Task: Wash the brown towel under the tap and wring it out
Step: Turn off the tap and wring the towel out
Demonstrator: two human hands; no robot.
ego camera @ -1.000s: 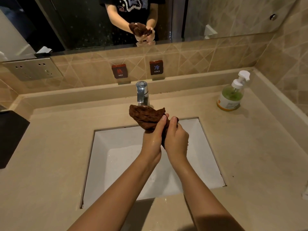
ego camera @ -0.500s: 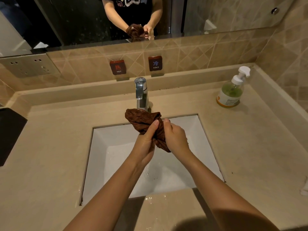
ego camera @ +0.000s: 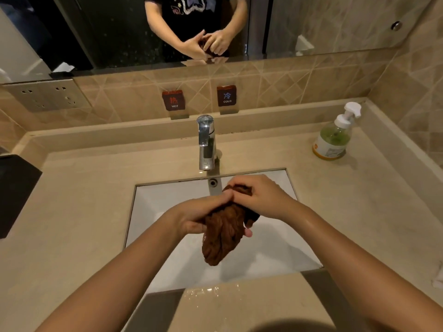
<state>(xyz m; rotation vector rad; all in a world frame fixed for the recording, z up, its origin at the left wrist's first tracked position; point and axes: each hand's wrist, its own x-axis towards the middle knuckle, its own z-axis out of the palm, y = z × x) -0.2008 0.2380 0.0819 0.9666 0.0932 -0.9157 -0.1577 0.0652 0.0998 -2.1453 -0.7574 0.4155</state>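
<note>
Head view: looks down on a white rectangular sink [ego camera: 153, 212] set in a beige counter [ego camera: 72, 224], both forearms reaching in from the bottom edge.
Hidden or unclear: the upper end of the brown towel [ego camera: 223, 233] is covered by both hands, so how much cloth is bunched inside the palms cannot be told; most of the fingers on the far side of the cloth are out of sight; no stream can be made out below the spout.
Cut off: the elbows leave the picture at the bottom; a dark box [ego camera: 14, 192] is clipped at the left edge.
Left hand [ego camera: 194, 216]: palm turned inward, fingers wrapped and pressed around the twisted cloth from the left, fingertips reaching up to meet the other hand.
Right hand [ego camera: 259, 197]: knuckles up, fingers curled down over the top of the cloth, clamped on it; a fingertip shows below beside the roll.
Brown towel: twisted into a thick rope, held above the basin in front of the chrome tap [ego camera: 205, 142], its lower end hanging free, tilted towards the person.
Surroundings: green soap bottle [ego camera: 333, 137] stands well apart at the right rear; HOT sign [ego camera: 174, 100] and COLD sign [ego camera: 226, 95] on the tiled wall; mirror [ego camera: 335, 22] reflects the clasped hands; water lies on the counter's front edge.
</note>
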